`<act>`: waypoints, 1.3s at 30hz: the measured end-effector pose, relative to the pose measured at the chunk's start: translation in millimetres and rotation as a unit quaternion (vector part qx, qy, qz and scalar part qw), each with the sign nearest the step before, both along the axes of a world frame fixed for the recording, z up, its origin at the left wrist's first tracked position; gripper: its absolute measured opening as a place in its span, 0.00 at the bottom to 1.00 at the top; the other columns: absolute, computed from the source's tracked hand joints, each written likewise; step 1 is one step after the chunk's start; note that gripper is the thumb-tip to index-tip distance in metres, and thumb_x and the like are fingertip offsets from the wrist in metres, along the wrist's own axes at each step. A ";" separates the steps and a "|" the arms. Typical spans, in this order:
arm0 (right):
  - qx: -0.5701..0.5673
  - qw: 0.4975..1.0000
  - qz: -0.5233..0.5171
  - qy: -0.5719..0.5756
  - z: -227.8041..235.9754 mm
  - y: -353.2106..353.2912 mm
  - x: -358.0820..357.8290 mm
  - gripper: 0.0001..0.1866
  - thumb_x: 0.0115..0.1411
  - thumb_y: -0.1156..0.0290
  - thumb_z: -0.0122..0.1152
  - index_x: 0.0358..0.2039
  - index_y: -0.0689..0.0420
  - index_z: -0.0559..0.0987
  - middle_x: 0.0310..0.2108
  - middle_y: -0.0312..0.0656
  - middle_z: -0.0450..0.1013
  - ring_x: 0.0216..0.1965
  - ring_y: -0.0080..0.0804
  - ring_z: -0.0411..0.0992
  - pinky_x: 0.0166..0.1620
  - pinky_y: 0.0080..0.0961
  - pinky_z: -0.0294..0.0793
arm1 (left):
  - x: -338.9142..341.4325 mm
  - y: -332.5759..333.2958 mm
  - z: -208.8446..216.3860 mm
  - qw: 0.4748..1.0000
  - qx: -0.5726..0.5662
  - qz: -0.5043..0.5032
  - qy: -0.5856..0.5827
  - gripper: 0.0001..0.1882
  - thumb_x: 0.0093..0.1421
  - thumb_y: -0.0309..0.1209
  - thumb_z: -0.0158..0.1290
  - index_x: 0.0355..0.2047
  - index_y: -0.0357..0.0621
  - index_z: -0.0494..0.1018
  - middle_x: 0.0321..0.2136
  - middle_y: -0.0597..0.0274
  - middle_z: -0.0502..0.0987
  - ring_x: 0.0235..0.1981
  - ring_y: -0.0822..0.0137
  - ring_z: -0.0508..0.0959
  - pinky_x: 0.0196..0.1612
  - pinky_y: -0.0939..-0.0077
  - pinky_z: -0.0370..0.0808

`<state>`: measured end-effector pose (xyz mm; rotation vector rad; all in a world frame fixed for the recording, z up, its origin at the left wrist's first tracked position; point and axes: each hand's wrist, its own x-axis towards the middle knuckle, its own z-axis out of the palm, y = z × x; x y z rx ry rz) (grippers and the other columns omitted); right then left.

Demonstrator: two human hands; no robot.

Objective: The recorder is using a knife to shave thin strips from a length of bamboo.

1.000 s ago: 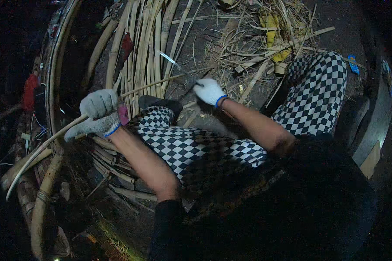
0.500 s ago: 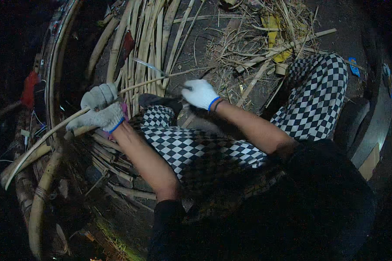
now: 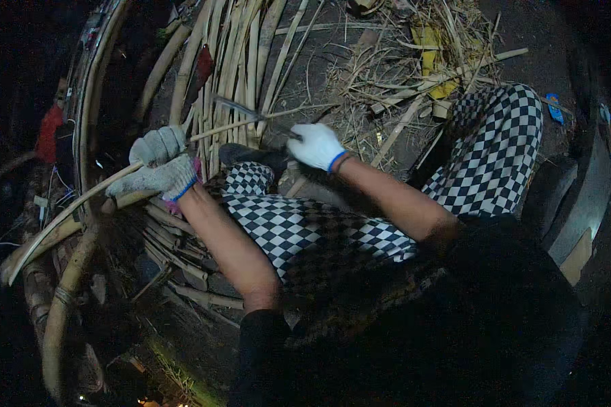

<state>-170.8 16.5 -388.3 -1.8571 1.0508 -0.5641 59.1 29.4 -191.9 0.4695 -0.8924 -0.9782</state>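
My left hand [image 3: 155,163], in a grey-white knit glove, is closed around a long thin bamboo strip [image 3: 214,131]. The strip runs from the lower left, through the fist, up to the right, and its left part bends downward. My right hand [image 3: 316,146], in a white glove, is wrapped round a knife [image 3: 237,107]; its handle is mostly hidden in the fist. The narrow blade points up and to the left, crossing the strip in view. Whether the edge touches it I cannot tell.
Long split bamboo strips [image 3: 234,68] lie beyond my left hand. Shavings [image 3: 360,81] and a yellow piece [image 3: 428,57] litter the ground ahead. Thick bamboo poles [image 3: 68,292] stand at the left, cut sticks [image 3: 176,251] below my left forearm. My checkered legs [image 3: 495,149] are folded.
The strip's left end has risen slightly. The knife blade has tilted and lowered a little, with my right hand barely shifted. Both hands keep their grip.
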 end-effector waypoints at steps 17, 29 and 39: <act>0.078 0.987 -0.030 0.135 -44.4 -8.1 -23.1 0.22 0.55 0.52 0.49 0.36 0.59 0.79 0.35 0.54 0.75 0.39 0.54 0.74 0.46 0.42 0.73 | 3.0 0.6 -0.3 1.000 0.003 0.011 -0.011 0.40 0.43 0.80 0.34 0.10 0.53 0.54 0.07 0.72 0.51 0.08 0.73 0.48 0.16 0.73 0.43; 0.077 0.996 -0.021 0.045 -41.8 -11.5 1.9 0.23 0.54 0.55 0.47 0.36 0.62 0.78 0.34 0.59 0.74 0.39 0.57 0.72 0.47 0.44 0.70 | 1.2 -5.3 3.5 1.000 -0.002 0.006 0.007 0.40 0.43 0.80 0.35 0.09 0.53 0.54 0.06 0.71 0.51 0.08 0.73 0.47 0.16 0.73 0.42; 0.251 0.932 -0.095 0.243 -129.2 -19.9 -69.2 0.28 0.54 0.51 0.47 0.35 0.67 0.79 0.38 0.59 0.74 0.44 0.53 0.73 0.48 0.41 0.71 | -5.3 -6.2 10.6 1.000 -0.002 -0.012 -0.004 0.40 0.41 0.79 0.38 0.09 0.53 0.53 0.07 0.71 0.49 0.10 0.73 0.45 0.18 0.74 0.43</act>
